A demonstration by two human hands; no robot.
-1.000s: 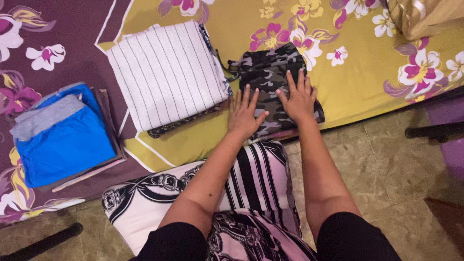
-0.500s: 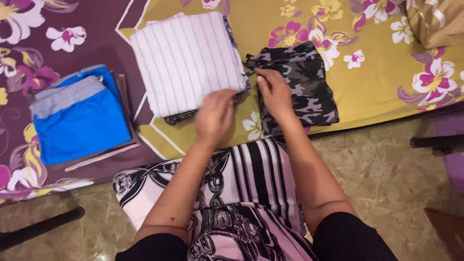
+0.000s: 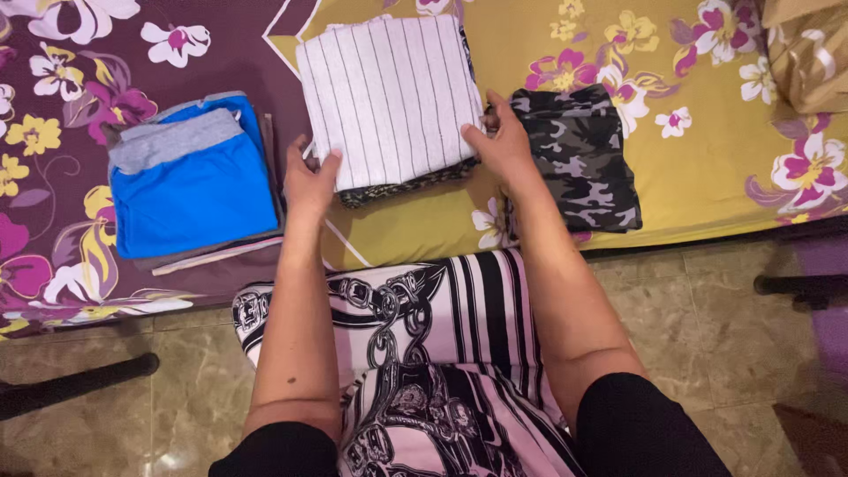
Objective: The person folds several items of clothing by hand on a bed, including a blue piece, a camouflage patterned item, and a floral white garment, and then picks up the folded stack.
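Left hand (image 3: 307, 181) and right hand (image 3: 501, 141) each grip one striped folded stack (image 3: 393, 97); three folded piles

The folded white pinstriped cloth (image 3: 389, 97) runs off the top edge at 12 o'clock, and the dark patterned piece under it shows only a thin strip. The left hand (image 3: 307, 181) hides its near-left corner; the right hand (image 3: 503, 141) covers its right edge, fingertips tucked out of sight. The golden bundle (image 3: 808, 49) at 2 o'clock is cut off by the frame.
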